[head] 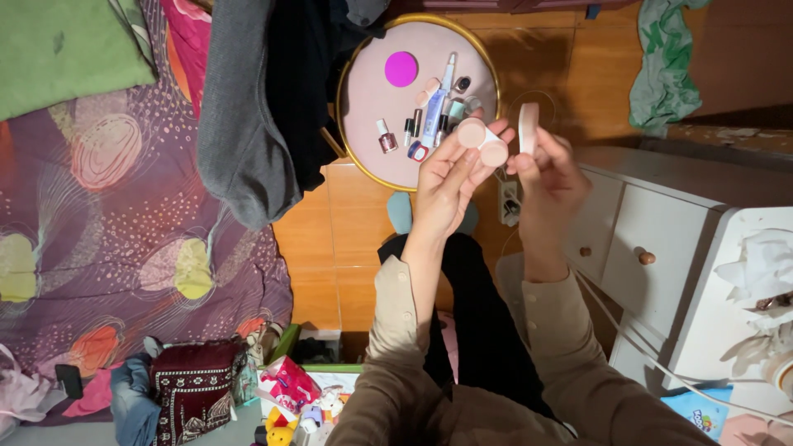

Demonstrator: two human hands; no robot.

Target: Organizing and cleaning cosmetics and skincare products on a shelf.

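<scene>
My left hand (pixel 446 183) is raised over the floor and holds a small pink round compact (pixel 482 141), two pale discs side by side at my fingertips. My right hand (pixel 548 169) grips a flat pale pink lid or puff (pixel 529 126) upright, just right of the compact. Both hands hover near the lower right edge of a round pink tray with a gold rim (pixel 363 99). On the tray lie a magenta disc (pixel 401 68), a nail polish bottle (pixel 387 137), a blue-white tube (pixel 435 111) and several small cosmetic items.
A patterned purple bedspread (pixel 124 223) fills the left, with a green pillow (pixel 66 49) and grey clothing (pixel 239 124) hanging off it. A white drawer chest (pixel 652 223) stands at right. A power strip (pixel 510 202) and a cable (pixel 652 355) lie on the orange wood floor. Toys and packages (pixel 293 396) sit below.
</scene>
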